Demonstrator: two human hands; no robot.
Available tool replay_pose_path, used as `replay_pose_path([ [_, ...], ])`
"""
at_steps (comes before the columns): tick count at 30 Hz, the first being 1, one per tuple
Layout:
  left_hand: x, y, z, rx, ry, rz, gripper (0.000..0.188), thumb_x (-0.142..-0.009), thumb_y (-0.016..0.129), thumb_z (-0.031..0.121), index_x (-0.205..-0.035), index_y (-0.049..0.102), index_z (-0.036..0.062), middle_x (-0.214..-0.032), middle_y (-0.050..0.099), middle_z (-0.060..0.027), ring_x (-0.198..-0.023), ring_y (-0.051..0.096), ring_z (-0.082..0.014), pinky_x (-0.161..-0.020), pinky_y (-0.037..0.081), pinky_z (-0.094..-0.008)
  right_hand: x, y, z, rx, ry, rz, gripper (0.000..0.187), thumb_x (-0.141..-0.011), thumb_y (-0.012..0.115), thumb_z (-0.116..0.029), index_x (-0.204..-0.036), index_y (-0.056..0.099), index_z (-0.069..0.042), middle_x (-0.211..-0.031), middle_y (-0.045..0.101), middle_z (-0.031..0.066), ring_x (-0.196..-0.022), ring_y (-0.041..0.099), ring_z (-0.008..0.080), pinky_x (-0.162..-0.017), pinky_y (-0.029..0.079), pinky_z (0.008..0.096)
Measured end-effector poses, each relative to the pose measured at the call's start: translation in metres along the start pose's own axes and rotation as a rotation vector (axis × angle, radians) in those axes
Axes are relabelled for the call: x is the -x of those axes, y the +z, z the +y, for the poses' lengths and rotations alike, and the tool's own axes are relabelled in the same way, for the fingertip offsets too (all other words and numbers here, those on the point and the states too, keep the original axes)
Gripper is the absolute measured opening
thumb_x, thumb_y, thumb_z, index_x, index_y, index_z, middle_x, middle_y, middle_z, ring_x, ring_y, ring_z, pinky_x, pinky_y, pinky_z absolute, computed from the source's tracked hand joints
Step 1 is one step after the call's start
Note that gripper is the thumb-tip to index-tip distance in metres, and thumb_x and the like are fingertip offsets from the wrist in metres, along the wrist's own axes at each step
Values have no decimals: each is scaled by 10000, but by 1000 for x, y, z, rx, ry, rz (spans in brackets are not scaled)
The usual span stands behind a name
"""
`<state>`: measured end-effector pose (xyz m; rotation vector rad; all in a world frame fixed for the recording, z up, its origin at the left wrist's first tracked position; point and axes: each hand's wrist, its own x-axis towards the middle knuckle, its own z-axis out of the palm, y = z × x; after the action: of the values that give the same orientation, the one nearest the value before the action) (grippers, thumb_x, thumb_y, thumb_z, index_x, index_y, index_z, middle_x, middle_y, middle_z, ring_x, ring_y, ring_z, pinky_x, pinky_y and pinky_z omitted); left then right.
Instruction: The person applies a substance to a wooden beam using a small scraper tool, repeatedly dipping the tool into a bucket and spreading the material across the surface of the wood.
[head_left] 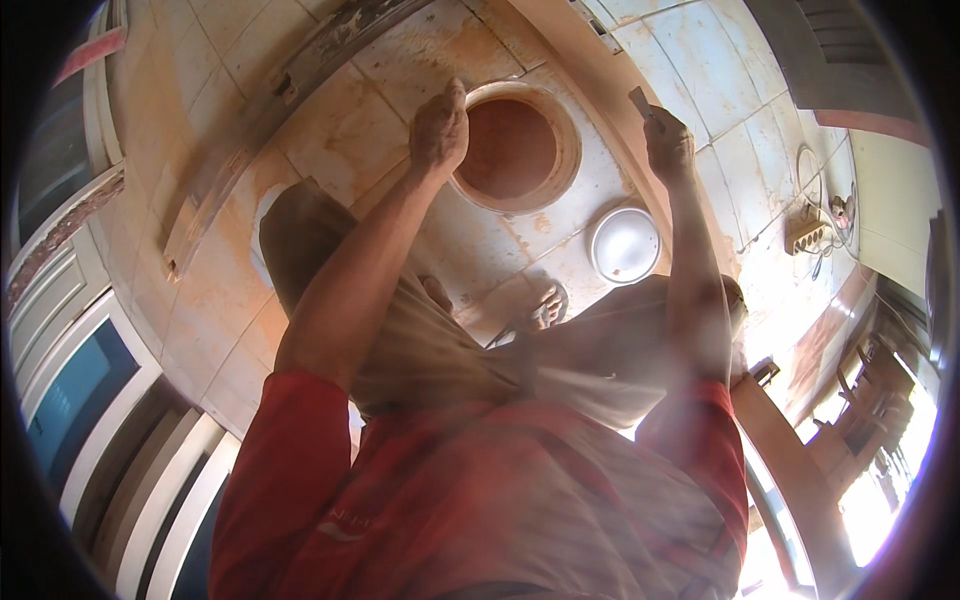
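1. Reddish-brown material (pixel 508 148) fills the view inside a round, pale-rimmed bucket (pixel 569 150), which I see on the tiled floor (pixel 350 175) ahead of the wearer, between the two hands.
2. At the bucket's left side I have the left hand (pixel 440 130), its fingers curled by the rim; from my feed I cannot tell whether they grip it.
3. I see the right hand (pixel 668 145) closed around a small flat tool (pixel 640 101), whose end sticks out past the fingers, up and to the left.
4. That hand is near a long brown plank (pixel 592 85), which runs diagonally just right of the bucket; I cannot tell whether the tool touches it.
5. Below and right of the bucket, I find a white round lid-like disc (pixel 625 245) lying near the plank.
6. Over to the left, I pick out a long dark wooden piece (pixel 270 105) on the tiles.
7. Out to the right, I make out a power strip (pixel 806 236) on the floor.
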<state>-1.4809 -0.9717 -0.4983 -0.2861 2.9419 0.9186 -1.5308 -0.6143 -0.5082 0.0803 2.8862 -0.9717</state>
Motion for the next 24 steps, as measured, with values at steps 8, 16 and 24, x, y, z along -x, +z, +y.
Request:
replay_pose_path([
  [8,2,-4,6,204,-210,-9,743,-1058,266,555,-1089,698,-49,-1106,687,-324,-1078,635,-502,-973,471,-517,10,12,-2,309,-298,15,342,-974,570,-144,-1306,646,-177,-991,665,145,-953,681,345,-818,549,488],
  [16,0,5,-8,-81,105,67,210,-965,477,29,-1142,567,-38,-884,694,-236,-807,701,-403,-716,566,-495,14,-5,-20,636,-161,-249,420,-980,545,-132,-1384,547,-248,-1071,629,160,-1003,673,359,-872,554,499],
  [24,1,3,-3,-57,105,55,165,-971,472,36,-1095,557,-33,-876,687,-241,-804,698,-409,-707,561,-499,-5,-7,-31,620,-219,-272,355,-1014,495,-167,-1337,595,-274,-1036,635,184,-954,677,393,-829,554,511],
])
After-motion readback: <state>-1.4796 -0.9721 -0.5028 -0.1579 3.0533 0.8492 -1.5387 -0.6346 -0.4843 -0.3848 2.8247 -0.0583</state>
